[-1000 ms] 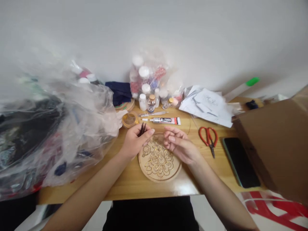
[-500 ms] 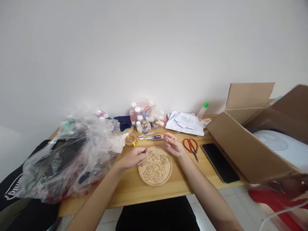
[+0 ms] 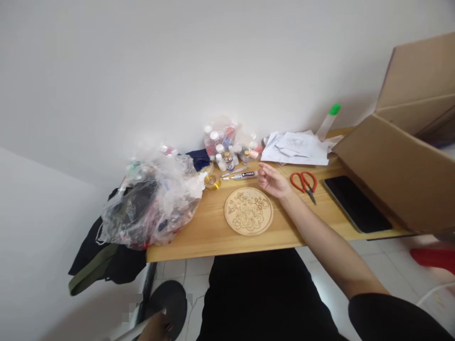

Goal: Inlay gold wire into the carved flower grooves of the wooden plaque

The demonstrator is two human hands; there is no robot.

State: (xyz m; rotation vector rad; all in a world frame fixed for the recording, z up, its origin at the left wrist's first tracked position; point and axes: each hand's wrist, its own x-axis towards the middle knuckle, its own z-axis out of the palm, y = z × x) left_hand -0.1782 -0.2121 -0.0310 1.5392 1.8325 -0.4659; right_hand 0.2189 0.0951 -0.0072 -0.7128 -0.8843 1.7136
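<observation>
Disc (image 3: 249, 211) of pale wood lies flat on the wooden table (image 3: 197, 232), its left edge uncovered since the left hand (image 3: 155, 327), seen there 0.5 s earlier pinching a dark tool, has dropped well below and left of it; that hand is cropped and blurred, grip not determinable. Right hand (image 3: 273, 182) remains at the disc's far-right edge, fingers half curled toward the thumb, any small item held not discernible. Disc face: round, matte, petalled flower in fine brownish outline; crinkled clear plastic bag (image 3: 170, 199) to its left, red-handled metal snips (image 3: 312, 195) to its right.
</observation>
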